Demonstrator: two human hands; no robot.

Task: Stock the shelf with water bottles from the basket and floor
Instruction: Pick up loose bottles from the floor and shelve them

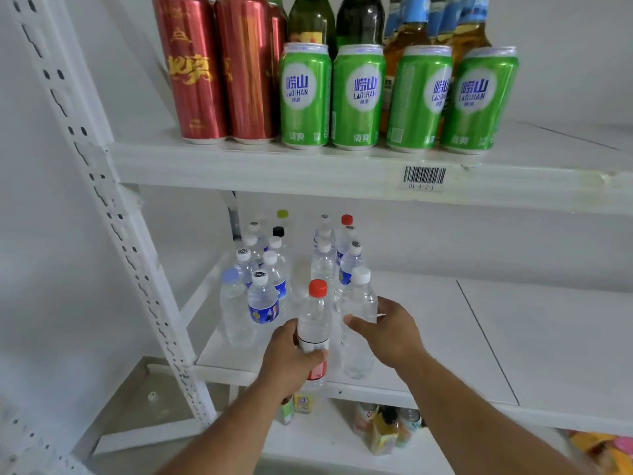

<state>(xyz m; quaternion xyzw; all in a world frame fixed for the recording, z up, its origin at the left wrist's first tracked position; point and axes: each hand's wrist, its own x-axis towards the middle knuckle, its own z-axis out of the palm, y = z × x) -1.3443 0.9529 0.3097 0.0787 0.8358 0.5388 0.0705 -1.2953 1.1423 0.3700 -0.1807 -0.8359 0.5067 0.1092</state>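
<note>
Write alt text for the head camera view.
Two hands place water bottles on a white middle shelf: the left hand grips a red-capped bottle, the right hand a white-capped bottle. More water bottles stand behind; red and green cans line the shelf above.

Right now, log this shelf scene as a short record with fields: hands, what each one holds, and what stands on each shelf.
left hand: grips the red-capped water bottle around its label, upright at the front edge of the middle shelf
right hand: holds the white-capped clear bottle, upright on the middle shelf
middle shelf: rows of small water bottles on the left part, bare to the right
upper shelf: red cans, green cans, glass bottles behind
lower shelf: assorted drinks, partly hidden
basket: not in view
</note>
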